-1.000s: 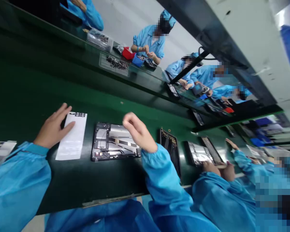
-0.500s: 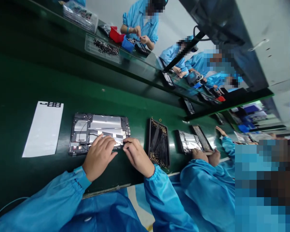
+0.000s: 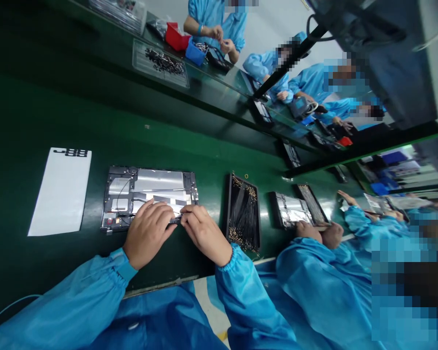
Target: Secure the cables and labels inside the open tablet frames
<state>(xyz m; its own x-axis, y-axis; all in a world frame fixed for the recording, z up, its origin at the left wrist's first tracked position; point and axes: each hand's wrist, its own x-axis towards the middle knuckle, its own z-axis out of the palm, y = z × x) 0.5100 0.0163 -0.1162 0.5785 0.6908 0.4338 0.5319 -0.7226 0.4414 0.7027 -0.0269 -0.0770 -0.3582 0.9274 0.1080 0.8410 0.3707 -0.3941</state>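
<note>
- Fingers [image 3: 161, 212] of the left hand [image 3: 146, 236] lay bent and close together over the near edge of an opened flat device [image 3: 159, 181]; whether they grasped a part there could not be told.
- Fingers [image 3: 191, 214] of the right hand [image 3: 209, 238] were drawn together at the same edge, just beside those of the left; what, if anything, lay between their tips was hidden.
- The device rested flat on the green table [image 3: 10, 194], directly under and beyond both sets of fingers, its silver plates and dark frame exposed.
- To the left of the fingers, apart from the device, lay a white sheet [image 3: 60, 194] bearing black cut shapes [image 3: 72, 152] at its far end.
- To the right of the fingers stood a black tray [image 3: 228, 206] of black wires [image 3: 243, 209] with gold-coloured ends; a small yellow ring [image 3: 246, 176] lay just beyond it.
- Farther right of the fingers, a co-worker's hands [image 3: 309, 233] were at the near side of a second opened device [image 3: 290, 210].
- Well beyond the fingers, a glass shelf [image 3: 211, 85] carried a clear tray of small dark parts [image 3: 164, 62], a red bin [image 3: 175, 38] and a blue bin [image 3: 196, 53].
</note>
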